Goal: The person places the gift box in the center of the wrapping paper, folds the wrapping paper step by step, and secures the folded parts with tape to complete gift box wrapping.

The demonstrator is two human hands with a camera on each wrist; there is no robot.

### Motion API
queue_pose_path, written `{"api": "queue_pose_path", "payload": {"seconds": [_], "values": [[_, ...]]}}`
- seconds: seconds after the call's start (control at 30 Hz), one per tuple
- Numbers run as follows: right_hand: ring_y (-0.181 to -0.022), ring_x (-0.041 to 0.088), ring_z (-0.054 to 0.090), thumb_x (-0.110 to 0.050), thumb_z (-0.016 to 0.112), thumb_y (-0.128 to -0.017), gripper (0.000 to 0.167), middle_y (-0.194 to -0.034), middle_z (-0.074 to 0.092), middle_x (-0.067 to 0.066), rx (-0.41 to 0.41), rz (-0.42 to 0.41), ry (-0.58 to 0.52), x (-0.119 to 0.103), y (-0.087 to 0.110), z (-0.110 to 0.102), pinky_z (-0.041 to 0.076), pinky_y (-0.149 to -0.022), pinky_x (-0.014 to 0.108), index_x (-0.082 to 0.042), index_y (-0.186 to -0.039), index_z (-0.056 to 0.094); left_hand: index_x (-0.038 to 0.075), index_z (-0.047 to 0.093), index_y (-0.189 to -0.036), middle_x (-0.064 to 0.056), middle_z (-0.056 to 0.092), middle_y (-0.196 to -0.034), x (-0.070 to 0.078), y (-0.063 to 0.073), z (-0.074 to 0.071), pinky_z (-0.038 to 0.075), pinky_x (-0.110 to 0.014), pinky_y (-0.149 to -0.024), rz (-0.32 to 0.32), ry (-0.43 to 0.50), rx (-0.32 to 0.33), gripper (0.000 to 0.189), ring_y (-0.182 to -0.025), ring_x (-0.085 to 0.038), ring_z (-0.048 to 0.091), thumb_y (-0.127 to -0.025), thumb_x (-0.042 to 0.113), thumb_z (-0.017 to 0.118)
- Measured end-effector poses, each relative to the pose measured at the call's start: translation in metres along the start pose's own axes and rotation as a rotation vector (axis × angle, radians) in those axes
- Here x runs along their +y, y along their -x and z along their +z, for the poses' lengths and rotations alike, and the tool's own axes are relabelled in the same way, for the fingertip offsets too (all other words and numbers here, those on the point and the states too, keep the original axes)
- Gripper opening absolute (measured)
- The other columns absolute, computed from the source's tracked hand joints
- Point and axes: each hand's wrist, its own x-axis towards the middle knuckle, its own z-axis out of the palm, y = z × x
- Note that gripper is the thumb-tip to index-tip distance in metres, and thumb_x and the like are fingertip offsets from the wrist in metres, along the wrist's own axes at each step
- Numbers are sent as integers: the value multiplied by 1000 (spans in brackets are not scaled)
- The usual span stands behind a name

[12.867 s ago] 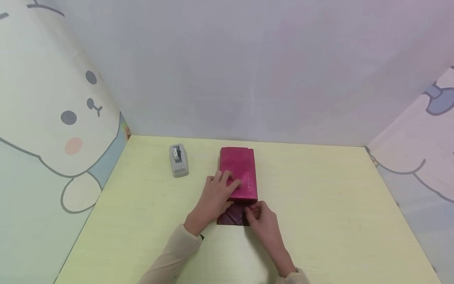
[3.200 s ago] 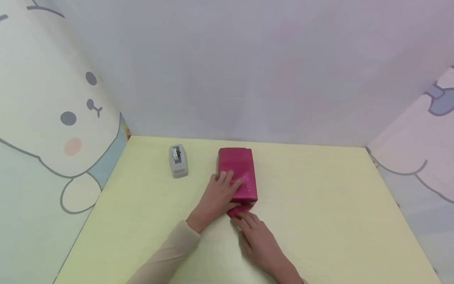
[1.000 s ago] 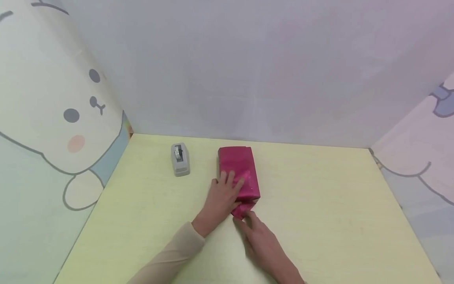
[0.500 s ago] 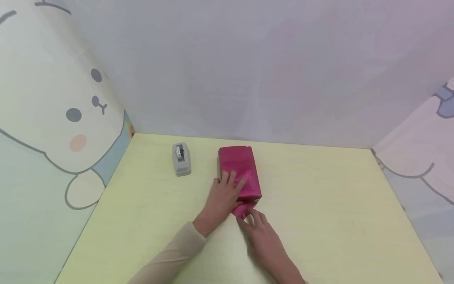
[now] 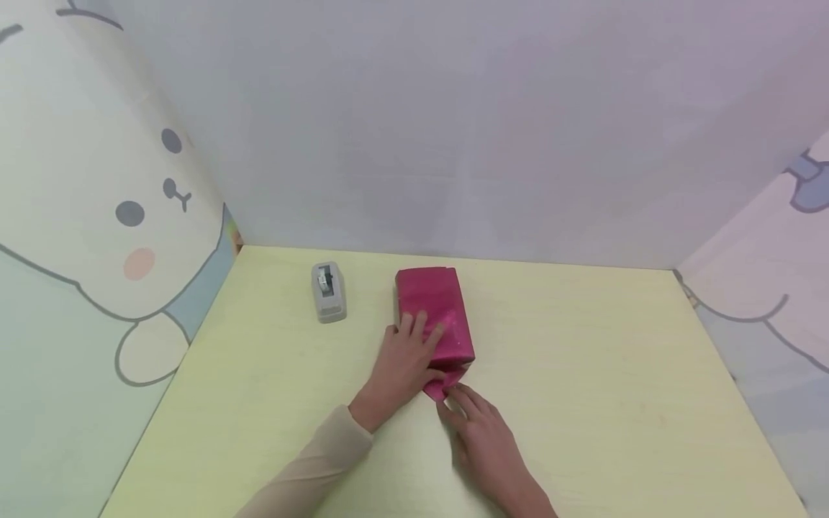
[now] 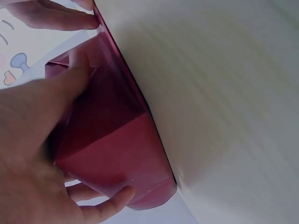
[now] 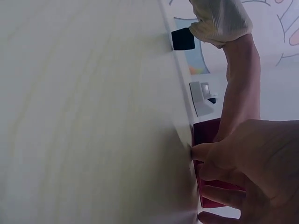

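A box wrapped in glossy magenta paper [image 5: 435, 295] lies on the table, its near end folded into a tapering paper flap [image 5: 435, 391]. My left hand [image 5: 400, 365] rests spread over the box's near left part, fingers straight on the top. Its thumb presses on the folded end, as the left wrist view shows over the creased paper [image 6: 112, 144]. At the flap's tip, my right hand [image 5: 484, 439] pinches the paper between thumb and forefinger. In the right wrist view the right hand's other fingers [image 7: 222, 195] are loosely bent close to the tabletop.
A grey tape dispenser [image 5: 329, 295] stands to the left of the box, toward the back of the pale yellow table [image 5: 602, 374]. Behind the table rises a pale wall [image 5: 414, 144], with cartoon-printed panels [image 5: 78, 180] at both sides.
Earlier, the near-end paper lay flat and wide, dark side up; now it is folded to a magenta point. Lately the right hand has shifted slightly at its tip; the left hand stays on the box.
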Motion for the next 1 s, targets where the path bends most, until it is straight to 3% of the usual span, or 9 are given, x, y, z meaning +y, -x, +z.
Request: {"api": "queue_pose_path", "payload": {"seconds": [0.13,0.33,0.43,0.53,0.7,0.83,1.0], "values": [[-135,26,59,1,73,-82,44,-135,69,3,-17,29,-40,1,-3,0,56,-97,47,-16,-122,79,21,44,-145,-14,51,-141,-1,2,0,54,-42,-88,6,-9,-14,91,-123,-29,47,-76,62,86],[-129,25,61,2,73,-82,38,-129,71,1,4,34,-70,6,-6,4,55,-95,49,-16,-116,77,22,41,-146,-14,50,-140,-1,3,3,55,-42,-89,-2,-19,-17,85,-124,-30,47,-80,51,86],[-123,23,63,5,70,-83,37,-124,73,-1,47,50,-171,13,-10,6,55,-93,48,-16,-113,76,22,41,-146,-14,50,-140,-1,2,4,55,-42,-89,-11,-5,-11,84,-123,-29,46,-81,51,86],[-112,18,68,12,68,-84,35,-113,75,0,113,142,-360,23,-15,5,58,-91,42,-12,-109,74,23,42,-147,-14,50,-142,0,2,5,55,-42,-89,-11,-1,-9,85,-125,-29,46,-81,53,86],[-97,20,72,12,71,-89,31,-109,70,9,216,384,-626,39,-31,0,62,-83,32,-4,-114,62,25,44,-149,-13,49,-145,1,2,2,54,-42,-91,-17,1,-34,86,-128,-29,45,-80,53,86],[-96,28,75,6,76,-90,38,-116,70,13,194,429,-679,50,-46,3,63,-84,35,-3,-122,58,26,41,-152,-12,48,-146,1,2,1,55,-42,-92,-20,15,-38,88,-129,-28,45,-81,53,86],[-91,25,75,3,81,-87,35,-104,76,11,165,466,-630,54,-57,5,62,-80,29,-7,-114,61,30,30,-159,-12,47,-146,-1,2,1,55,-41,-90,1,24,-39,99,-127,-29,45,-81,54,86]]}}
